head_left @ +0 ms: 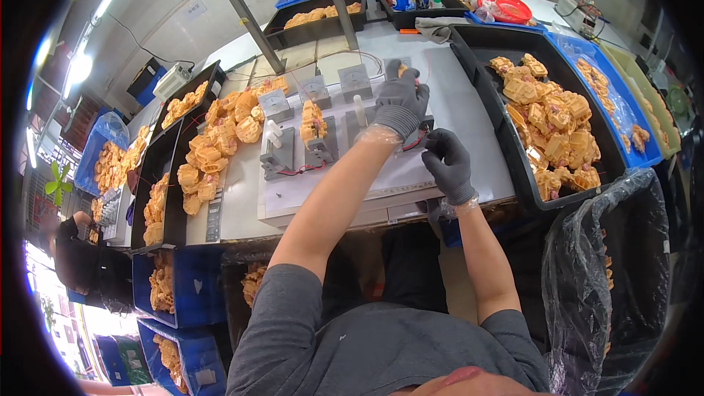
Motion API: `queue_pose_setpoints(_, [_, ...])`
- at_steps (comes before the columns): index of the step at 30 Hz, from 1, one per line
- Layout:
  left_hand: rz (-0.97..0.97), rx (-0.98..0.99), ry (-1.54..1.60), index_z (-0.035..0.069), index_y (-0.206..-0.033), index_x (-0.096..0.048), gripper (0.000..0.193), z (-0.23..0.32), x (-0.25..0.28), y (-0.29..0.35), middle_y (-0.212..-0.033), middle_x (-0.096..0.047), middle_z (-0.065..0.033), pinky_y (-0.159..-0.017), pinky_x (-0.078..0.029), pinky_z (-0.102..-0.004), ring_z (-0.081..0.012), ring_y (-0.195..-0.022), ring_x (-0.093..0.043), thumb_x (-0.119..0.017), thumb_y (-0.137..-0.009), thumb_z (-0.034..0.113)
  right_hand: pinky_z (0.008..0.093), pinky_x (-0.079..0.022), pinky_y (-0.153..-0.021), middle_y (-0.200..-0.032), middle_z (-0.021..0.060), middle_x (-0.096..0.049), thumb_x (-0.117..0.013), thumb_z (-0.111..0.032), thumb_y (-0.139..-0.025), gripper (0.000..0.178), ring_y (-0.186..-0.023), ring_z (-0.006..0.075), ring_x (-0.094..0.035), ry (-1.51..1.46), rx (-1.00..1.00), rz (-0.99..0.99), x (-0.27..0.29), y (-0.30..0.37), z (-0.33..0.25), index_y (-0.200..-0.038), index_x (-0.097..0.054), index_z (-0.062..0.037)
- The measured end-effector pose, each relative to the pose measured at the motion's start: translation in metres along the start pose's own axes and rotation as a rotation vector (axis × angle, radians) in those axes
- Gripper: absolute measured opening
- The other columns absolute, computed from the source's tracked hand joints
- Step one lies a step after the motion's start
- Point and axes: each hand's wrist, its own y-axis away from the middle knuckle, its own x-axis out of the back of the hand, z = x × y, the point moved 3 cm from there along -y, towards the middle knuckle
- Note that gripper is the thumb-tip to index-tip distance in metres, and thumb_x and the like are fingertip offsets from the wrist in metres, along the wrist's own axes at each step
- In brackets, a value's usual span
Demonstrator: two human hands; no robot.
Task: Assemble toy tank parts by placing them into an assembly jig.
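Both of my hands wear dark grey gloves. My left hand (pixel 403 101) reaches over the row of grey bench fixtures, its fingers closed around an orange plastic part (pixel 402 70) that is mostly hidden by the glove. Nearer to me, my right hand (pixel 449 166) hovers by the rightmost fixture with loosely bent fingers held apart and nothing visible in them. Another orange plastic housing (pixel 313 122) sits upright on a grey fixture (pixel 320 148) left of my hands. White clamp handles (pixel 273 134) and small panel meters (pixel 315 89) stand along the row.
A black tray (pixel 469 66) heaped with orange parts lies to the right, beside a blue tray (pixel 579 51). More orange parts (pixel 213 150) pile up on the left. A bin lined with clear plastic (pixel 568 264) stands lower right. Metal posts (pixel 246 15) rise behind the fixtures.
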Motion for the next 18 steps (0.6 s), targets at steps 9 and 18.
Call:
queue_pose_setpoints(9, [-0.376, 0.158, -0.149, 0.003, -0.128, -0.043, 0.062, 0.004, -0.003, -0.001, -0.144, -0.019, -0.0248, -0.101, -0.035, -0.0436, -0.0430, -0.123, -0.038, -0.042, -0.088, 0.050, 0.0183, -0.042, -0.062, -0.082, -0.0013, -0.057, -0.061, 0.000, -0.074, 0.029, -0.069, 0.0036, -0.050, 0.000, 0.030, -0.012, -0.002, -0.005, 0.003, -0.102, -0.056, -0.0007])
queue_pose_setpoints(18, [-0.046, -0.096, -0.022, 0.006, -0.130, -0.039, 0.055, 0.032, 0.038, 0.049, -0.141, -0.025, -0.0257, -0.095, -0.038, -0.0471, -0.0449, -0.122, -0.037, -0.049, -0.087, 0.038, 0.0246, -0.046, -0.071, -0.093, 0.0030, -0.058, -0.067, -0.002, -0.072, 0.033, -0.081, 0.0102, -0.055, 0.223, 0.065, -0.011, -0.001, 0.001, -0.003, -0.102, -0.055, -0.0022])
